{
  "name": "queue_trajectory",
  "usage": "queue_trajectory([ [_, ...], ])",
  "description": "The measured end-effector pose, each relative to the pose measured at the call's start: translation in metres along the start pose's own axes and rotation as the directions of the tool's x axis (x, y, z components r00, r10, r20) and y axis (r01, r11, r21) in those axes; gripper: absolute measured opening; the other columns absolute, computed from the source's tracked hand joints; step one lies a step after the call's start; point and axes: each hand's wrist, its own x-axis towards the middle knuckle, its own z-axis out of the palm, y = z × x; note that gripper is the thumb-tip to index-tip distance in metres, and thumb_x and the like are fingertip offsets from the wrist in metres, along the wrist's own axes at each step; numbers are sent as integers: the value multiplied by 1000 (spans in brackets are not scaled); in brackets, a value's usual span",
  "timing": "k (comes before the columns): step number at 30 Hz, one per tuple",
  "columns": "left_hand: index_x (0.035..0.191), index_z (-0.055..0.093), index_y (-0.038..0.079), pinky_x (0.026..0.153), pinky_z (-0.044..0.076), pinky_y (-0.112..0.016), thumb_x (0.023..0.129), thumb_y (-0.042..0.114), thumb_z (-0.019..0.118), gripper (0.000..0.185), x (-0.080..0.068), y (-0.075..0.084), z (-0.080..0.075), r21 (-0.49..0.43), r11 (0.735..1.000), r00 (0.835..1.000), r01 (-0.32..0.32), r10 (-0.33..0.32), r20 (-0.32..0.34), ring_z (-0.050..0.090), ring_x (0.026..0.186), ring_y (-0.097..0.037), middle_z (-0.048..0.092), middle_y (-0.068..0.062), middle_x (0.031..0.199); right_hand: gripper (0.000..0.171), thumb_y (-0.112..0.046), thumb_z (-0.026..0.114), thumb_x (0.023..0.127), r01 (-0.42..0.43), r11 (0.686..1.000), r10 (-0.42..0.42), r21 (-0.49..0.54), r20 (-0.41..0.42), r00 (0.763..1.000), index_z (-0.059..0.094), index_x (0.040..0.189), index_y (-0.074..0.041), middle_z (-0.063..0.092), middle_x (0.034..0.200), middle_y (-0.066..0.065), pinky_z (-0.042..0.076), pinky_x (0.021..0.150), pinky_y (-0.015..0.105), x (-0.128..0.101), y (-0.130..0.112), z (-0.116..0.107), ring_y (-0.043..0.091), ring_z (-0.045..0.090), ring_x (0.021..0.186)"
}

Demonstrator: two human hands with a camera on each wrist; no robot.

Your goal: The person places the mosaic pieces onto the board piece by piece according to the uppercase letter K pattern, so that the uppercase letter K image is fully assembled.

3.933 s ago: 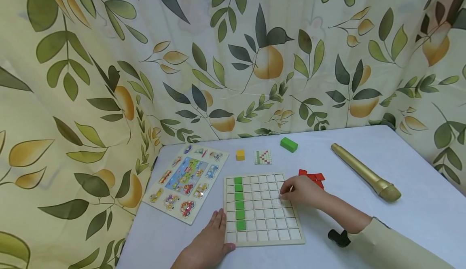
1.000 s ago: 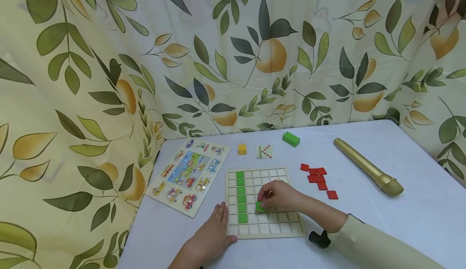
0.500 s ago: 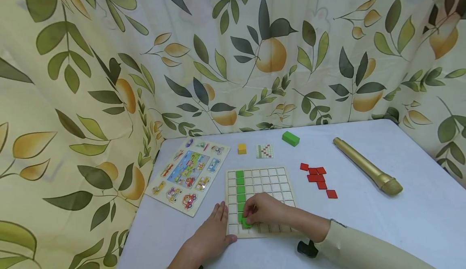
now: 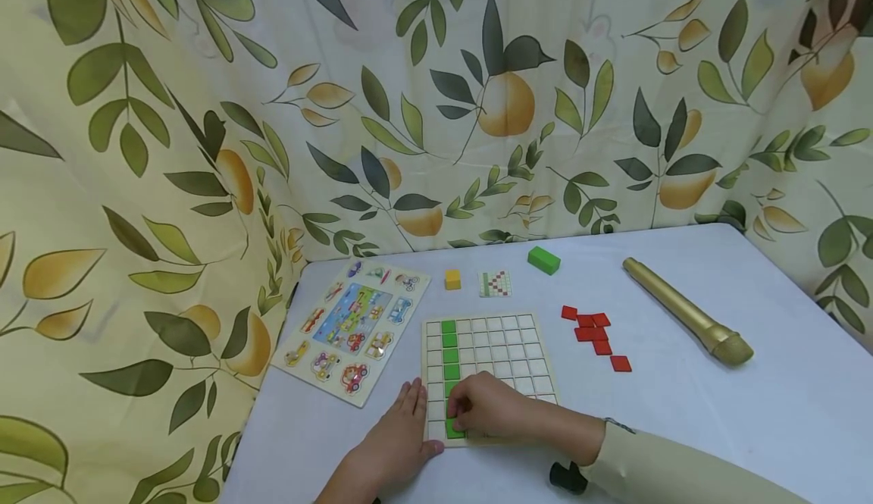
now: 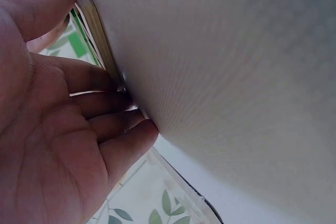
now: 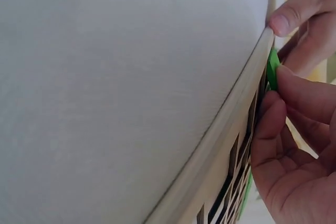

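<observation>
A pale gridded board (image 4: 508, 349) lies on the table, with a column of green tiles (image 4: 450, 355) in its second column from the left. My right hand (image 4: 496, 405) pinches another green tile (image 4: 455, 430) between thumb and finger, at the front end of that column. In the right wrist view this tile (image 6: 272, 69) stands tilted at the board's edge. Along the board's left side lies my left hand (image 4: 395, 437), fingers straight and thumb at the near corner. The left wrist view shows those fingers (image 5: 100, 124) stretched out beside the board's edge.
Right of the board lie several loose red tiles (image 4: 592, 333). Behind it are a yellow cube (image 4: 453, 280), a small pattern card (image 4: 495, 283) and a green block (image 4: 543, 260). A picture puzzle board (image 4: 320, 375) lies left, a gold microphone (image 4: 682, 307) far right.
My right hand has carried the green tile from the middle of the board left and nearer, to the front end of the green column. My left hand has stayed at the board's left edge.
</observation>
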Motion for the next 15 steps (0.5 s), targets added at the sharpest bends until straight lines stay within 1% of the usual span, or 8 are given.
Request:
queue_trajectory([
  [9,154,31,-6,118,27,-47,95,53,62,89,0,1,-1,1,1000,1000,2,-2,1,19,151,-35,22,-21,164,14,-5,81,84,23,996,-26,-88,-28,999,73,81,-17,61,73,-14,49,62,21,0,-3,4,3,53,68],
  [15,154,31,-5,118,27,-47,95,53,62,89,0,2,-1,2,1000,1000,13,-14,8,19,151,-35,22,-20,164,15,-4,81,83,29,994,-33,-102,-38,999,73,79,-16,62,72,-14,50,62,20,1,-1,7,1,53,66],
])
